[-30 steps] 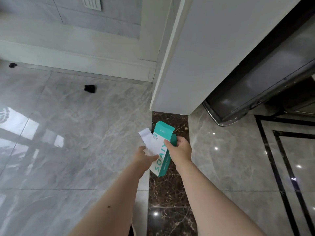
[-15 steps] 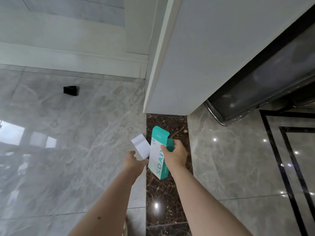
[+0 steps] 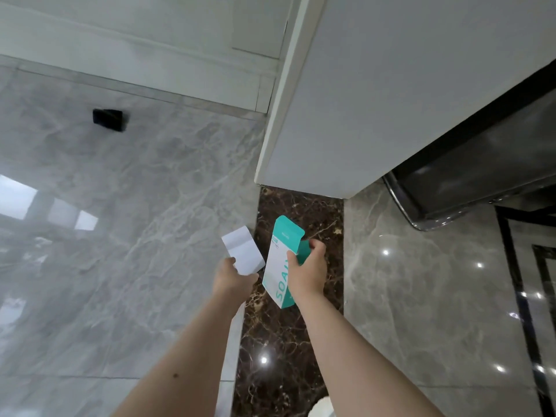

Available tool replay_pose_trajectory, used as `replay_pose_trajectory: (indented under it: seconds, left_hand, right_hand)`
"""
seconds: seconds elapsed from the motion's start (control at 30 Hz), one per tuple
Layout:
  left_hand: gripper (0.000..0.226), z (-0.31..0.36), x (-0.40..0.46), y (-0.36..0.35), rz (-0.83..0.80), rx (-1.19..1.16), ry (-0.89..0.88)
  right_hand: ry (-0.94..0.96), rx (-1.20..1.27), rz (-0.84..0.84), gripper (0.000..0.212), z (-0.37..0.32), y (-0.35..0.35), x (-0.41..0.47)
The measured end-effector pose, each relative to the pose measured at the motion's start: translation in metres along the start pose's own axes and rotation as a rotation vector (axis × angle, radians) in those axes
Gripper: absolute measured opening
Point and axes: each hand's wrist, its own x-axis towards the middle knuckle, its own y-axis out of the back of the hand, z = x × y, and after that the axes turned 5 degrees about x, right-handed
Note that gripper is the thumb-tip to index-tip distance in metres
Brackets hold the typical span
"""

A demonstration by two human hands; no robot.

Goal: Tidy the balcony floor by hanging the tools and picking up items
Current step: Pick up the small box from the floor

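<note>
- The right hand (image 3: 307, 270) grips a teal and white box (image 3: 281, 263), fingers wrapped round its side. The box is held above the dark marble strip of the floor (image 3: 288, 341), its long axis running away from the person, its open flap end at the far end.
- The left hand (image 3: 233, 279) pinches a folded white paper (image 3: 243, 254) by its near edge, so the sheet sticks up and away from the person.
- The paper sits just left of the box, close to it but apart. The box's open end lies to the paper's right and slightly beyond it.
- Judgement: tucking the paper inside would call for the left hand to swing right toward that opening.
- Both forearms reach forward and down, roughly parallel.
- A small black object (image 3: 107, 119) lies on the grey floor tiles, well apart, toward the far left wall.
</note>
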Motion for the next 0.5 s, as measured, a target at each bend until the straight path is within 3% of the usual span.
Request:
replay_pose_trajectory:
  seconds: [0.13, 0.27, 0.5]
  left_hand:
    - [0.062, -0.024, 0.029, -0.026, 0.033, -0.022, 0.005]
    - [0.068, -0.038, 0.056, -0.046, 0.072, -0.046, 0.02]
    - [0.057, -0.043, 0.115, -0.066, 0.166, 0.039, -0.012]
  right_hand:
    - [0.046, -0.021, 0.025, 0.051, 0.023, -0.013, 0.03]
    - [0.092, -0.057, 0.028, 0.046, 0.038, -0.027, 0.059]
    - [0.102, -0.287, -0.027, 0.04, 0.054, -0.065, 0.117]
